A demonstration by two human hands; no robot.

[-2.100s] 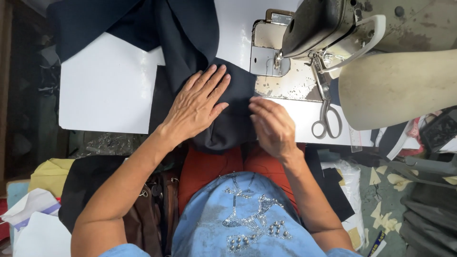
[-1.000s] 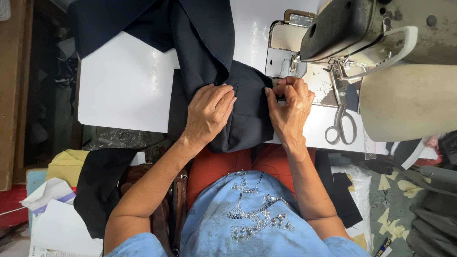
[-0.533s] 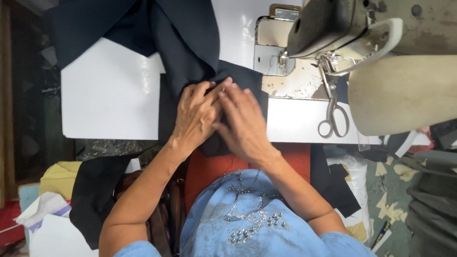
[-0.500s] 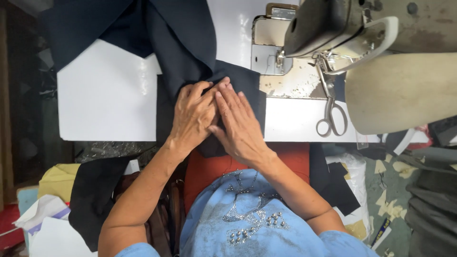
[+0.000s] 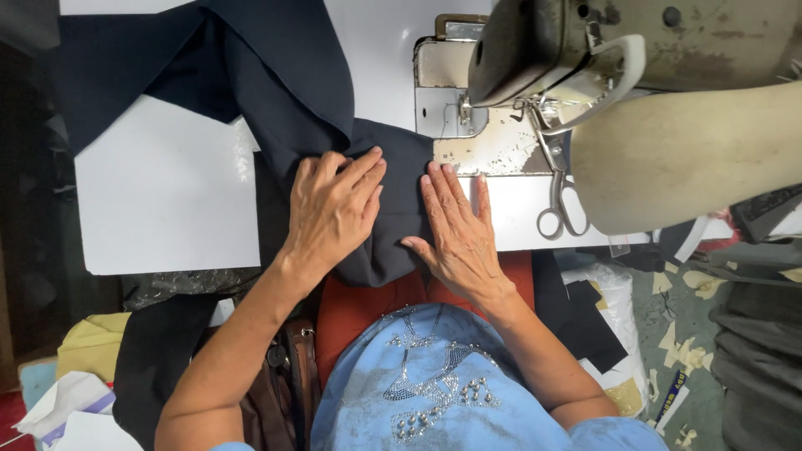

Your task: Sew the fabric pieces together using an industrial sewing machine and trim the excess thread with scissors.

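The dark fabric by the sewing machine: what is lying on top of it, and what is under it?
Both hands, left hand and right hand, lie flat on the dark fabric. It lies on the white table; anything else beneath is covered.

Lighting even and bright over the white table (image 5: pixel 167 209) — mild glare left of the dark cloth (image 5: pixel 284 83). That cloth reads nearly black, folds barely legible. Left of the table, deep shadow. Sewing machine (image 5: pixel 685 125) looms close — slightly soft, edges stretched.
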